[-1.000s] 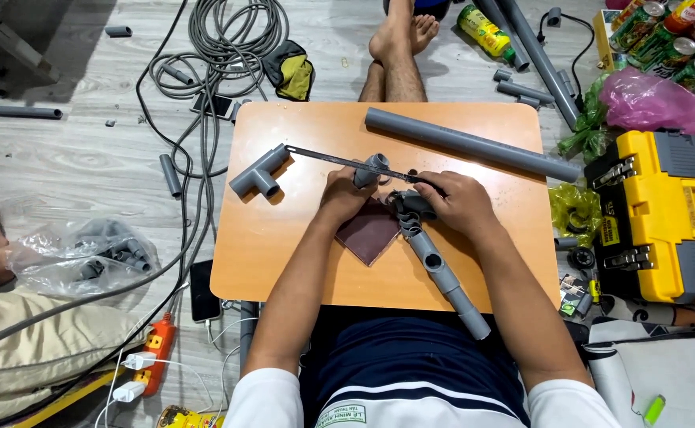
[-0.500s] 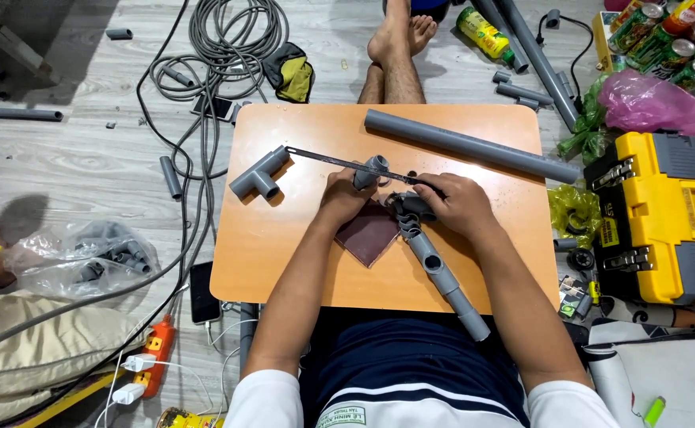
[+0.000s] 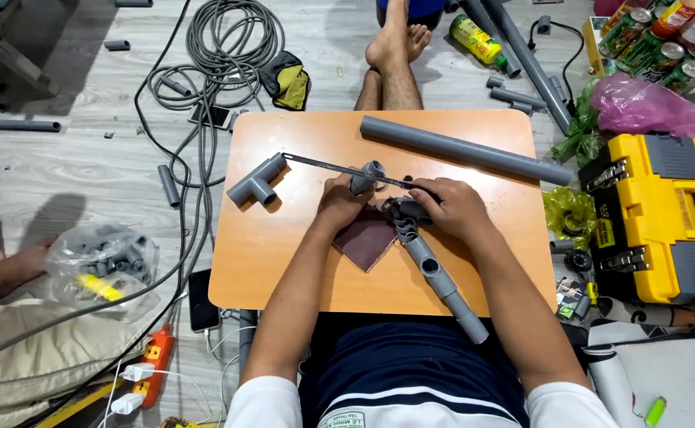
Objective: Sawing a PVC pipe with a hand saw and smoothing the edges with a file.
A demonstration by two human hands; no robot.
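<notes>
Head view, looking down on a small orange table point(image 3: 284, 261). The left hand point(image 3: 343, 202) grips a short grey pipe fitting point(image 3: 365, 176) at the table's centre; the right hand point(image 3: 452, 208) closes around the dark upper end of a jointed grey pipe assembly point(image 3: 438, 277) that runs diagonally toward the near right edge. A dark red sheet of sandpaper point(image 3: 367, 238) lies beneath both hands. A thin saw blade point(image 3: 323, 165) extends left to a grey tee fitting point(image 3: 256, 181). A long grey pipe point(image 3: 466, 149) lies across the far right of the table. A yellow toolbox point(image 3: 656, 214) stands on the floor to the right, coiled grey cable point(image 3: 232, 40) at upper left.
</notes>
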